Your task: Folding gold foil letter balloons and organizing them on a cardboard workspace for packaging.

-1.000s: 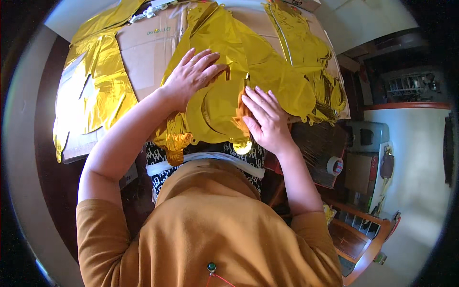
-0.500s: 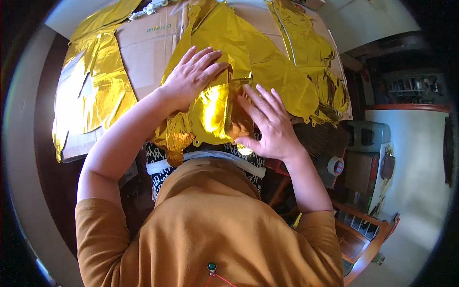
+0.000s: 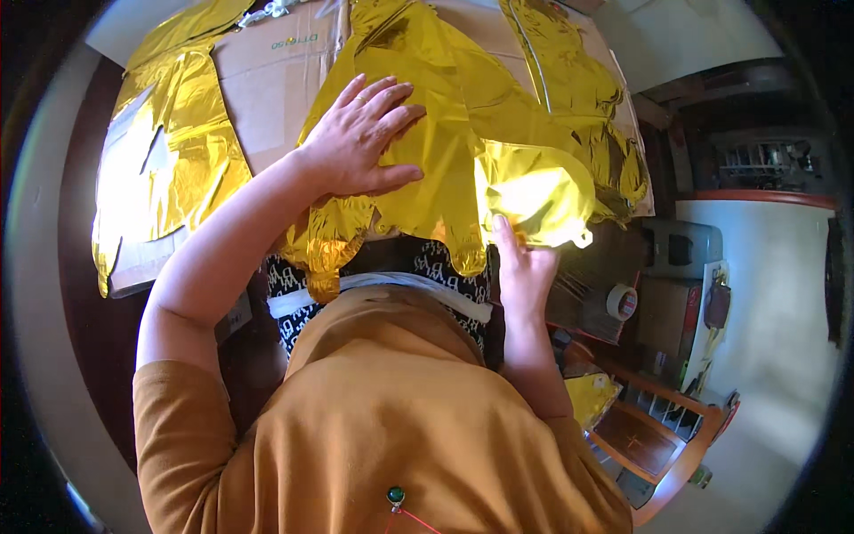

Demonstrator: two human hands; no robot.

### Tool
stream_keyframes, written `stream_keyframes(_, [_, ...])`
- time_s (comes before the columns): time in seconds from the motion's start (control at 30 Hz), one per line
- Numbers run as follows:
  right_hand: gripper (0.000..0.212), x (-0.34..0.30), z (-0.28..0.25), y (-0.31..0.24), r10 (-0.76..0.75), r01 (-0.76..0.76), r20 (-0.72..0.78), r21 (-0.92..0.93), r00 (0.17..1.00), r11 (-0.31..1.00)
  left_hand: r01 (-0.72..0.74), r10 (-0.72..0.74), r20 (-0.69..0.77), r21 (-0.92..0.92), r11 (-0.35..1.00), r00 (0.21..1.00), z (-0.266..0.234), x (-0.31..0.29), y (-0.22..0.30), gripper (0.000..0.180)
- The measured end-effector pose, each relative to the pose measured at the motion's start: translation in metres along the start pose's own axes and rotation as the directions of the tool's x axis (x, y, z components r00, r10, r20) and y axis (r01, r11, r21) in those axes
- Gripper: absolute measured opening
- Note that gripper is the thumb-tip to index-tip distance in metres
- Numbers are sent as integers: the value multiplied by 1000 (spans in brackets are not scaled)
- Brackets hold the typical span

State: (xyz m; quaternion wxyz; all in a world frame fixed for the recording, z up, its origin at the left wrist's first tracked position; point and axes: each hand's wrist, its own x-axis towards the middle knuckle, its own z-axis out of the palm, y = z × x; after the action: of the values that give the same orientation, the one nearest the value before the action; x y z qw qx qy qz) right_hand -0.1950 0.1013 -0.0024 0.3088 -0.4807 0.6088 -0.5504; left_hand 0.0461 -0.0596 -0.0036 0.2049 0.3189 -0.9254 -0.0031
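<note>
White tape roll (image 3: pixel 628 303) at right; wooden chair (image 3: pixel 639 440) nearer person; grey stool (image 3: pixel 709 249) farther off.

Across the cardboard (image 3: pixel 267 102), a left foil pile (image 3: pixel 191 116), a middle foil sheet (image 3: pixel 418 93) and a right foil stack (image 3: pixel 583 80) lie side by side. The left hand (image 3: pixel 363 142) is on the middle foil sheet; the right hand (image 3: pixel 525 271), right of it, is at the near edge of a foil flap (image 3: pixel 543 191). Farther right are a tape roll (image 3: pixel 616 303) (a stool (image 3: pixel 658 245) behind it) and, nearer the person (image 3: pixel 400 392), a chair (image 3: pixel 645 438)
</note>
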Motion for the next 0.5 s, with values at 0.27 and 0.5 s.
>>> stream_keyframes(0.27, [21,5,-7,8,124,-133,-140,-59,982,989,13,-14,31,34,999,999,3,2,-1,78])
stream_keyframes(0.5, [23,7,-1,17,63,-60,-184,19,981,998,-84,88,-35,104,991,996,-16,11,11,67])
